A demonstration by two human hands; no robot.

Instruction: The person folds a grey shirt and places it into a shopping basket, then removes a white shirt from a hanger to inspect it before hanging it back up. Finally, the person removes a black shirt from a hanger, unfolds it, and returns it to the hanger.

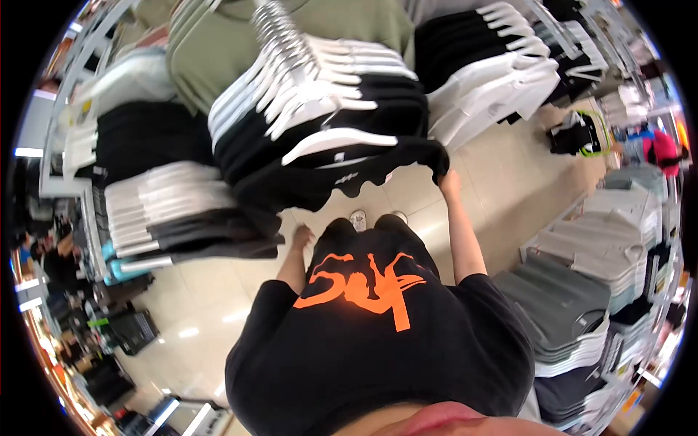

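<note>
A black T-shirt [313, 185] hangs from a white hanger [340, 141] at the front of a full rail, its lower edge wavy and pulled toward me. My right hand [449, 183] is closed on the shirt's right end, with the arm stretched forward. My left hand [302, 235] is lower, below the shirt's left part and beside my leg. It looks apart from the cloth, and blur hides how its fingers are set. Behind the front shirt, several black shirts [251, 134] hang on white hangers [291, 80].
An olive shirt [211, 51] hangs at the back. White shirts [476, 94] hang to the right, dark garments [233, 229] to the left. Grey shirts [560, 298] fill a rack at the right. A person in pink [660, 152] stands far right, near a black basket [578, 136].
</note>
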